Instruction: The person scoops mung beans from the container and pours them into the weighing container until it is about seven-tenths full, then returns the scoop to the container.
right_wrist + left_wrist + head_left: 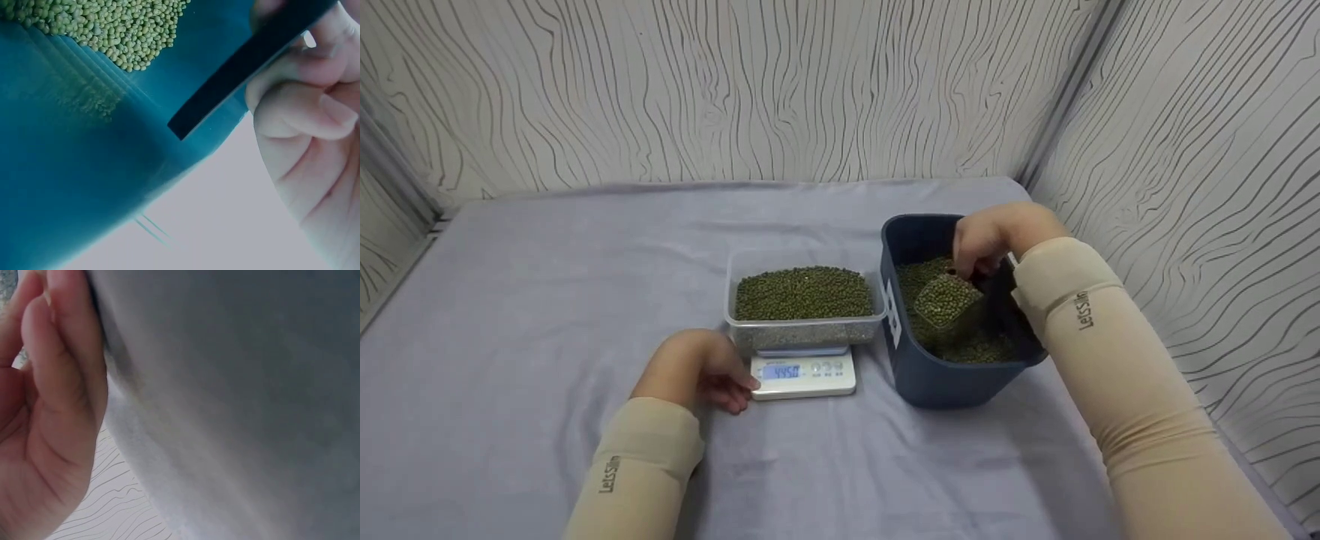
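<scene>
Nearest us in the head view, the right sleeve [1132,390] ends at the right grip [994,234], clamped on a clear scoop [939,321] of mung beans [950,296] inside the blue bin [952,388]. The left grip [709,364] touches the digital scale [802,388] beneath the bean-filled plastic tub [817,331]. We judge scooping in hand; next calls for a level lift towards the tub.

In the left wrist view, we see relaxed fingers, clamped on nothing.

In the right wrist view, fingers curl round a dark handle [253,70].
</scene>
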A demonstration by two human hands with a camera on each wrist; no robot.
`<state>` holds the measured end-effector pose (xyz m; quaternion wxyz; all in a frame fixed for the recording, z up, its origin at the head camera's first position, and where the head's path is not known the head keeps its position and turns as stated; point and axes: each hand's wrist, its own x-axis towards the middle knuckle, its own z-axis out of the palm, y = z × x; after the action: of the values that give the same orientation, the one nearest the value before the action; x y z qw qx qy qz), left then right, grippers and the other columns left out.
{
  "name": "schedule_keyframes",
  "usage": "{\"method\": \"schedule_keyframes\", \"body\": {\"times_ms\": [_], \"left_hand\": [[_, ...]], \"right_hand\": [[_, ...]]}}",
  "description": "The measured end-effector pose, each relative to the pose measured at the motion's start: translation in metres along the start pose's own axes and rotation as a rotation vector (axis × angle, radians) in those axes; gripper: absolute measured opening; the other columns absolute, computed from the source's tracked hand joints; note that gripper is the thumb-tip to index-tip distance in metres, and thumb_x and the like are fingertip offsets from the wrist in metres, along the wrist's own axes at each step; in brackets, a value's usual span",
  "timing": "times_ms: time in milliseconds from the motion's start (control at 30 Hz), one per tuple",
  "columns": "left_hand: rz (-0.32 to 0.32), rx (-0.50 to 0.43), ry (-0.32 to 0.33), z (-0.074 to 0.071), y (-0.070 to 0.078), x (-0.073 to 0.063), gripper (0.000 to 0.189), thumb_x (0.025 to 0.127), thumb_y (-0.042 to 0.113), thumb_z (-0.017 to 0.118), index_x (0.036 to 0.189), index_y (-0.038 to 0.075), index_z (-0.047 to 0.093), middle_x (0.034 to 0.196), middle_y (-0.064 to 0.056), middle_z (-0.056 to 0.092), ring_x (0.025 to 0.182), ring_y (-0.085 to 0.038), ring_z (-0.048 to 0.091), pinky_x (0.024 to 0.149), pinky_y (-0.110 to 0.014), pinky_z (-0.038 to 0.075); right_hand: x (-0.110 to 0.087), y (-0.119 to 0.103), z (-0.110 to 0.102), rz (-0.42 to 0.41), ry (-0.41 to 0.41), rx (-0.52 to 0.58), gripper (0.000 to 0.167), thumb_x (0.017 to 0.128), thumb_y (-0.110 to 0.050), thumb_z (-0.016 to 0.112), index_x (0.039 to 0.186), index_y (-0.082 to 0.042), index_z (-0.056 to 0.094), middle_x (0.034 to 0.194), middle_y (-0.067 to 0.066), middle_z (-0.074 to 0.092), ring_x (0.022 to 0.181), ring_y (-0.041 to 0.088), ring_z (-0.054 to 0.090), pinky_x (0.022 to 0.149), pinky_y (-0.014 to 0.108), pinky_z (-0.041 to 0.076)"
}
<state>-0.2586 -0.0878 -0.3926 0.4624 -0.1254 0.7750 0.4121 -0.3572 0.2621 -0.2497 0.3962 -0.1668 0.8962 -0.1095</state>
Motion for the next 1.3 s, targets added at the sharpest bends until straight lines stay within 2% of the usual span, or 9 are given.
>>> {"method": "schedule_keyframes", "body": {"times_ms": [300, 467, 600, 967, 1100, 1300], "left_hand": [[-0.003, 0.011, -0.008, 0.000, 0.001, -0.001, 0.017, 0.085, 0.014, 0.065, 0.077, -0.001, 0.064, 0.068, -0.006, 0.064, 0.056, -0.009, 0.061, 0.059, -0.016, 0.052], [-0.002, 0.034, -0.011, 0.000, 0.000, 0.001, 0.019, 0.086, 0.016, 0.064, 0.076, 0.001, 0.065, 0.068, -0.005, 0.064, 0.056, -0.007, 0.060, 0.058, -0.016, 0.051], [0.000, 0.026, -0.020, 0.000, 0.001, 0.002, 0.017, 0.086, 0.015, 0.064, 0.077, 0.000, 0.065, 0.069, -0.006, 0.064, 0.057, -0.008, 0.061, 0.059, -0.017, 0.052], [0.002, 0.003, -0.010, 0.000, 0.001, 0.001, 0.016, 0.085, 0.014, 0.065, 0.079, -0.001, 0.065, 0.070, -0.007, 0.065, 0.058, -0.010, 0.061, 0.062, -0.018, 0.053], [0.000, 0.005, -0.009, 0.000, 0.001, 0.000, 0.016, 0.085, 0.014, 0.065, 0.079, -0.001, 0.065, 0.069, -0.007, 0.065, 0.057, -0.010, 0.061, 0.062, -0.018, 0.053], [-0.005, -0.008, -0.001, 0.001, 0.000, 0.000, 0.015, 0.084, 0.013, 0.065, 0.079, -0.001, 0.065, 0.069, -0.007, 0.065, 0.058, -0.010, 0.062, 0.061, -0.018, 0.053]], "right_hand": [[-0.008, 0.003, -0.005, 0.008, 0.001, 0.098, 0.023, 0.074, 0.001, 0.052, 0.054, -0.010, 0.048, 0.049, -0.003, 0.040, 0.045, 0.010, 0.036, 0.049, 0.023, 0.035], [-0.010, 0.004, -0.007, 0.001, 0.031, 0.162, 0.023, 0.073, 0.002, 0.053, 0.054, -0.010, 0.052, 0.048, -0.003, 0.045, 0.045, 0.010, 0.042, 0.049, 0.022, 0.040], [-0.013, 0.004, -0.010, 0.009, 0.042, 0.170, 0.019, 0.073, 0.002, 0.053, 0.056, -0.008, 0.055, 0.048, -0.001, 0.048, 0.044, 0.011, 0.044, 0.048, 0.023, 0.042], [-0.020, 0.019, -0.017, 0.056, 0.025, 0.283, 0.018, 0.081, -0.003, 0.052, 0.064, -0.005, 0.056, 0.052, 0.000, 0.044, 0.046, 0.012, 0.042, 0.051, 0.029, 0.046], [-0.021, 0.027, -0.016, 0.065, 0.051, 0.323, 0.018, 0.084, -0.005, 0.053, 0.067, -0.007, 0.057, 0.055, 0.000, 0.045, 0.049, 0.010, 0.041, 0.052, 0.026, 0.046], [-0.021, 0.034, -0.014, 0.096, 0.133, 0.347, 0.014, 0.082, -0.007, 0.057, 0.069, -0.008, 0.059, 0.057, -0.003, 0.046, 0.051, 0.007, 0.042, 0.052, 0.019, 0.042]]}}
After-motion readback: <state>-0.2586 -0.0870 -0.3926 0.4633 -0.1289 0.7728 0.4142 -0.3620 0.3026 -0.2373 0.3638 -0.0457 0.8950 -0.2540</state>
